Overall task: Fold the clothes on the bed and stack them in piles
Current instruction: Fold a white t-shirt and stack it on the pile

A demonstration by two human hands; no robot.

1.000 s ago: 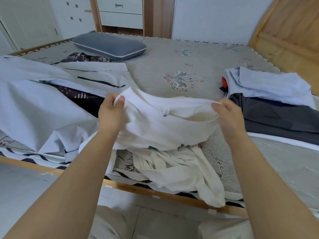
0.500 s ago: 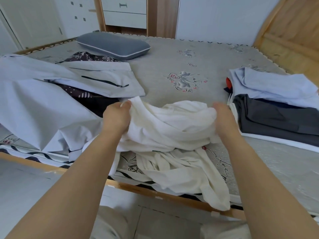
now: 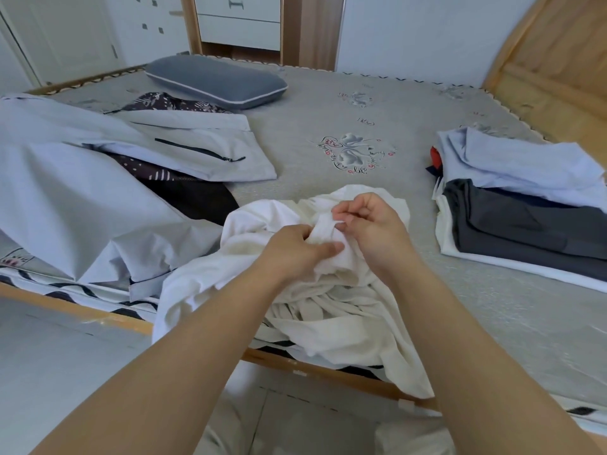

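Observation:
A crumpled white garment lies bunched at the near edge of the bed, part of it hanging over the side. My left hand grips a fold of it, thumb on top. Close beside it, my right hand pinches a narrow white band of the same garment. On the right stands a folded pile: a light blue shirt on top, dark grey cloth under it, white at the bottom. To the left lie unfolded clothes: a light blue-grey garment with a zip pocket over dark patterned cloth.
A grey pillow lies at the far side of the bed. The wooden headboard rises at the right. A wooden bed rail runs along the near edge, pale floor below it. Drawers and a cupboard stand behind the bed.
My hands were wide apart, stretching the white garment's edge. They have come together at its middle and lowered, and the cloth is bunched between them.

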